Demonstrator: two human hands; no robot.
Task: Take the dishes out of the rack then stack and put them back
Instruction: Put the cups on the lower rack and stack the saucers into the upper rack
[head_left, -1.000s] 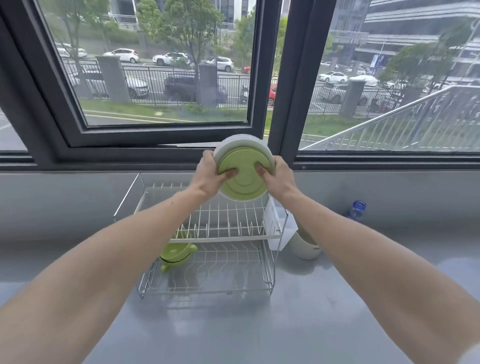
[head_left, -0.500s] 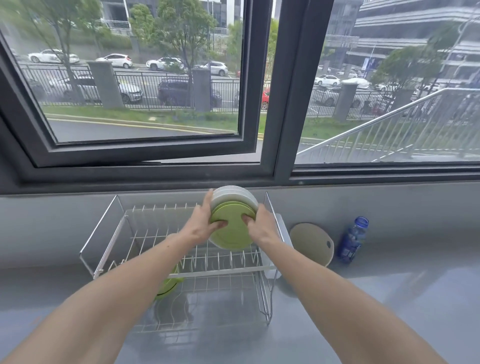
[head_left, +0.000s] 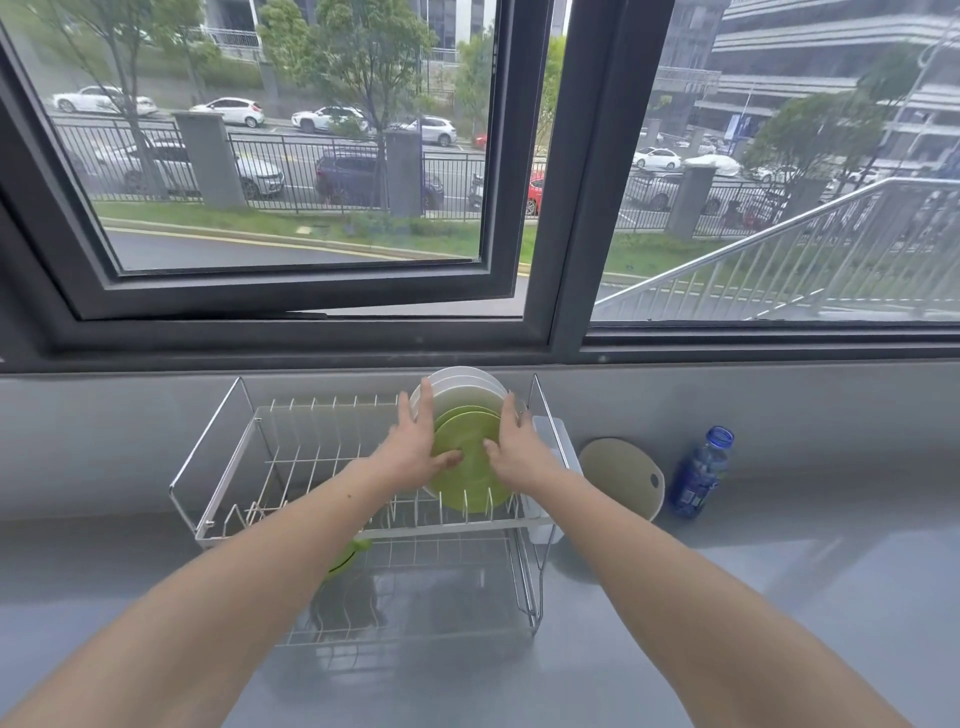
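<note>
A stack of plates stands on edge at the right end of the upper tier of the wire dish rack (head_left: 223, 457): green plates (head_left: 470, 467) in front, white plates (head_left: 467, 389) behind. My left hand (head_left: 415, 447) presses on the stack's left side and my right hand (head_left: 511, 449) on its right side, thumbs on the front green plate. The plates' lower edges sit among the rack's prongs. A green bowl (head_left: 348, 553) shows partly on the lower tier, mostly hidden by my left forearm.
A white holder (head_left: 550, 467) hangs on the rack's right end. A beige round board (head_left: 623, 475) leans on the wall beside it, then a blue bottle (head_left: 698, 473). The grey counter (head_left: 727, 597) stretches around the rack. A window with one open sash rises behind.
Both hands have lowered the plate stack from up in front of the window frame down into the right end of the rack's upper tier. The camera has tilted and the rack sits lower in view.
</note>
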